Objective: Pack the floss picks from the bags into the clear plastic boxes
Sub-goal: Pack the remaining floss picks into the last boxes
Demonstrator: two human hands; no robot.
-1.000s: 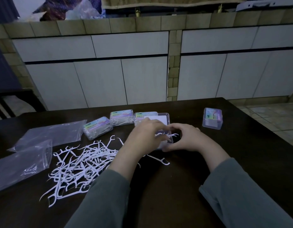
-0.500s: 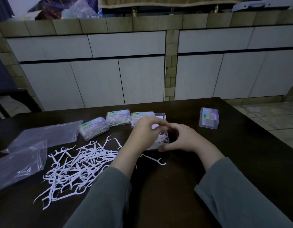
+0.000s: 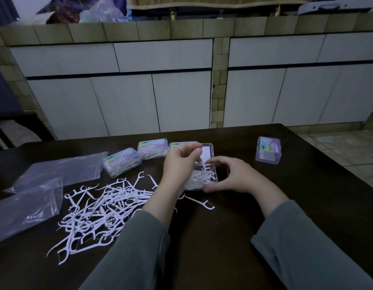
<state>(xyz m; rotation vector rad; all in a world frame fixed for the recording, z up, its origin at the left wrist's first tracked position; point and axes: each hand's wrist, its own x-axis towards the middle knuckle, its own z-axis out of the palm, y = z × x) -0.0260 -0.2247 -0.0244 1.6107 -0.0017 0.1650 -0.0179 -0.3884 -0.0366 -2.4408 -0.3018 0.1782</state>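
An open clear plastic box (image 3: 204, 176) sits mid-table with several white floss picks inside and its lid (image 3: 208, 152) tipped back. My right hand (image 3: 231, 174) cups the box's right side and front corner. My left hand (image 3: 179, 164) hovers over the box's left end, fingers pinched on a floss pick (image 3: 202, 162) that points down into it. A loose pile of floss picks (image 3: 101, 208) spreads on the table to the left. One single pick (image 3: 200, 203) lies just in front of the box.
Two filled, closed boxes (image 3: 121, 162) (image 3: 153, 148) stand behind the pile, a third (image 3: 179, 144) partly hidden by my left hand. Another closed box (image 3: 268, 150) stands apart at the right. Two clear plastic bags (image 3: 60, 170) (image 3: 24, 208) lie at the left. The dark table (image 3: 223, 237) ends near white cabinets.
My left hand has lifted from the box's rim and now pinches a pick above the box. My right hand stays at the box's right side.
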